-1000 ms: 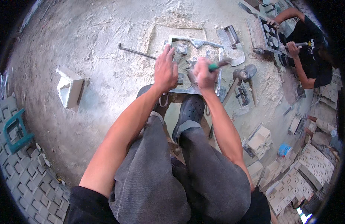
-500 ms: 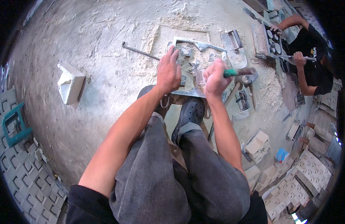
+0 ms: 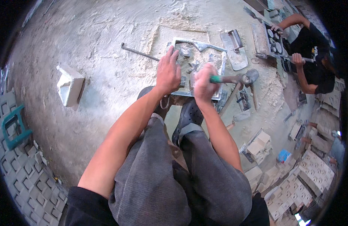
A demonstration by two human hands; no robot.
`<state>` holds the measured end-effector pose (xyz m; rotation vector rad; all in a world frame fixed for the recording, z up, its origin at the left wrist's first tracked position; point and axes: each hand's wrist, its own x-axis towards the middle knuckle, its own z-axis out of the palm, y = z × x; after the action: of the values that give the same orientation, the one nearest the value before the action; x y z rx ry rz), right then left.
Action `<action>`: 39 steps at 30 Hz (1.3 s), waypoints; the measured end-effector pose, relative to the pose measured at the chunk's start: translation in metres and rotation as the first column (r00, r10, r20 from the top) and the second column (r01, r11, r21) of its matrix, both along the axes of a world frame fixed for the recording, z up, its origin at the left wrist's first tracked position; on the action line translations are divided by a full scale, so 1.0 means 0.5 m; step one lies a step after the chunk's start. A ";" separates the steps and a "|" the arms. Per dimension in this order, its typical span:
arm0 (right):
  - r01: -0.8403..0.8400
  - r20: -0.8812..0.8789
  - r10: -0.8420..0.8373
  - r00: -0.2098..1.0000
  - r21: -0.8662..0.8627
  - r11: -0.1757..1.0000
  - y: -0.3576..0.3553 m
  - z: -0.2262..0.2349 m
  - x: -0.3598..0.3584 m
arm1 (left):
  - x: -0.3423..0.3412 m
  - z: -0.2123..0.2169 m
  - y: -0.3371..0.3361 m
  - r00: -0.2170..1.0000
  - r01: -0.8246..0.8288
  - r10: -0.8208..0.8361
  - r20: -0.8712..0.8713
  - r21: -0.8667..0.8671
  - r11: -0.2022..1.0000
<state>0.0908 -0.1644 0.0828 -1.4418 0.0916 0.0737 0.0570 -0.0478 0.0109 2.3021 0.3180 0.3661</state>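
Observation:
A metal frame mould (image 3: 223, 62) lies on the dusty floor before my feet, with small metal shapes and pale sand-like material inside. My left hand (image 3: 168, 73) rests on its left side, fingers stretched out and nothing gripped. Over the mould's right side, my right hand (image 3: 205, 83) is closed round a tool with a green and brown handle (image 3: 228, 79), which sticks out to the right. The fist is smeared by motion, and the tool's working end is hidden. Just beyond the handle lies a hammer (image 3: 251, 76).
A flat metal float (image 3: 236, 56) lies right of the mould, a thin metal rod (image 3: 139, 52) to its left. A white block (image 3: 70, 86) stands farther left. Another person (image 3: 313, 56) works at far right beside a mould. Pale cast blocks (image 3: 258, 145) lie lower right; a teal stool (image 3: 16, 126) stands left.
My right hand has moved left and slightly down with the tool, farther over the mould. My left hand keeps its place on the mould's left side.

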 end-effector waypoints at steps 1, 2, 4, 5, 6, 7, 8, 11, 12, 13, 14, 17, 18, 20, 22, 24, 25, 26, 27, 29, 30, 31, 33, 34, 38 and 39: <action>-0.068 0.118 0.095 0.988 -0.213 0.975 -0.026 -0.060 0.017 | 0.008 0.004 -0.015 1.000 0.016 -0.016 -0.003 -0.016 1.000; -0.091 0.172 0.141 0.975 -0.269 0.959 -0.021 -0.076 0.017 | 0.007 0.005 -0.014 1.000 0.020 -0.020 -0.012 -0.020 1.000; -0.140 0.168 0.192 0.967 -0.279 0.950 -0.017 -0.081 0.035 | 0.007 -0.002 -0.015 1.000 0.015 -0.015 -0.014 -0.008 1.000; -0.163 0.111 0.192 0.975 -0.231 0.959 -0.024 -0.080 0.049 | 0.012 -0.006 -0.019 1.000 0.014 -0.014 -0.014 -0.004 1.000; -0.189 0.031 0.198 0.980 -0.175 0.966 -0.025 -0.082 0.040 | 0.006 -0.010 -0.012 1.000 0.012 -0.012 -0.014 -0.004 1.000; -0.183 -0.123 0.193 0.973 0.086 0.979 -0.029 -0.023 0.047 | 0.006 -0.005 -0.004 1.000 0.007 -0.006 -0.025 0.014 1.000; -0.166 -0.057 0.176 0.983 0.148 0.975 -0.039 -0.002 0.064 | 0.007 -0.002 0.001 0.999 0.001 0.000 -0.035 0.031 1.000; -0.205 0.151 0.170 0.974 0.261 0.943 -0.116 0.077 0.120 | 0.011 0.008 -0.016 0.998 0.017 -0.015 -0.055 0.035 0.999; -0.190 0.169 0.149 0.974 0.263 0.946 -0.124 0.109 0.131 | 0.009 0.003 -0.015 0.999 0.016 -0.014 -0.052 0.042 0.999; -0.178 0.187 0.129 0.974 0.271 0.946 -0.125 0.139 0.141 | 0.005 -0.003 -0.009 0.999 0.013 -0.010 -0.049 0.054 0.998; -0.166 0.205 0.110 0.973 0.280 0.946 -0.122 0.152 0.143 | 0.000 -0.008 -0.003 0.998 0.008 -0.005 -0.058 0.057 0.998; -0.026 0.129 -0.011 0.992 0.280 0.960 -0.107 0.121 0.149 | -0.007 -0.007 0.003 0.995 -0.012 0.016 -0.096 0.040 0.999; 0.010 0.105 -0.040 0.994 0.271 0.962 -0.102 0.108 0.147 | -0.001 -0.003 -0.004 0.996 -0.006 0.009 -0.089 0.032 0.999; 0.083 0.117 -0.101 0.988 0.151 0.985 -0.112 -0.003 0.155 | 0.011 -0.002 -0.017 0.997 0.009 -0.007 -0.079 0.030 1.000; 0.108 0.063 -0.111 0.992 0.048 0.993 -0.107 -0.037 0.157 | 0.014 -0.001 -0.021 0.996 0.015 -0.012 -0.086 0.034 0.999; 0.104 -0.059 -0.102 0.993 0.028 0.994 -0.112 -0.044 0.168 | 0.018 -0.003 -0.018 0.997 0.015 -0.012 -0.081 0.039 0.999; 0.119 -0.065 -0.115 0.991 0.056 0.991 -0.102 -0.026 0.165 | 0.010 -0.005 -0.011 0.996 0.013 -0.010 -0.084 0.039 0.999; 0.136 -0.072 -0.130 0.989 0.084 0.987 -0.096 -0.005 0.168 | 0.000 -0.006 -0.004 0.996 0.013 -0.009 -0.085 0.039 0.999; 0.149 -0.063 -0.142 0.988 0.110 0.983 -0.095 0.027 0.184 | 0.005 -0.003 -0.003 0.996 0.008 -0.004 -0.084 0.043 0.999; 0.080 -0.002 -0.082 0.997 0.212 0.974 -0.106 0.059 0.193 | 0.000 0.000 -0.002 0.996 0.007 -0.002 -0.091 0.051 0.999; 0.079 -0.006 -0.080 0.997 0.242 0.967 -0.110 0.069 0.195 | 0.001 -0.003 -0.003 0.996 0.007 -0.003 -0.086 0.048 0.999; 0.077 -0.010 -0.077 0.997 0.272 0.959 -0.111 0.073 0.196 | 0.001 -0.005 -0.003 0.997 0.006 -0.003 -0.081 0.045 0.999; 0.085 0.028 -0.092 0.995 0.189 0.978 -0.115 0.007 0.193 | 0.008 -0.002 -0.012 0.997 0.010 -0.008 -0.076 0.035 0.999; 0.081 0.018 -0.084 0.996 0.120 0.989 -0.125 -0.048 0.184 | 0.014 0.002 -0.024 0.997 0.016 -0.014 -0.076 0.025 1.000; 0.047 -0.094 -0.041 0.995 0.059 0.997 -0.103 -0.031 0.184 | 0.009 -0.008 -0.014 0.997 0.017 -0.012 -0.073 0.057 0.998; 0.052 -0.098 -0.050 0.994 0.016 0.999 -0.100 -0.020 0.185 | 0.007 -0.007 -0.012 0.997 0.013 -0.009 -0.075 0.053 0.999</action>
<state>0.1835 -0.2145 0.0730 -1.4164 0.2074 0.1033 0.0603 -0.0540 0.0072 2.3727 0.3362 0.2869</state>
